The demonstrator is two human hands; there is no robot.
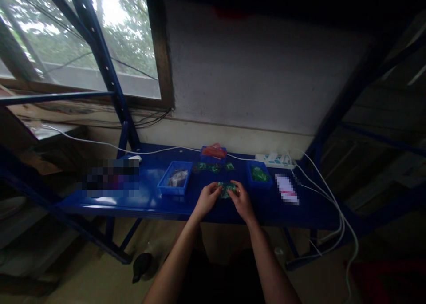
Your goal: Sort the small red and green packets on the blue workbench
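Note:
Near the front of the blue table, my left hand [209, 196] and my right hand [240, 197] pinch the two sides of a small green packet [226, 190]. Its contents are too small to make out. Behind it lie several similar green packets [213, 167] in a loose row. To the left is a blue bin [162, 189] with clear or grey plastic bags [179, 178] in it. A second blue bin [267, 184] on the right contains green packets [259, 174]. At the back, reddish plastic bags [214, 151] fill a small blue bin [213, 159].
A white power strip [274, 160] with plugs and cables sits at the back right. White cable [342, 215] hangs over the right end of the blue table [126, 202]. A blurred-out flat item [286, 189] lies at right. Blue rack posts [111, 80] frame both sides.

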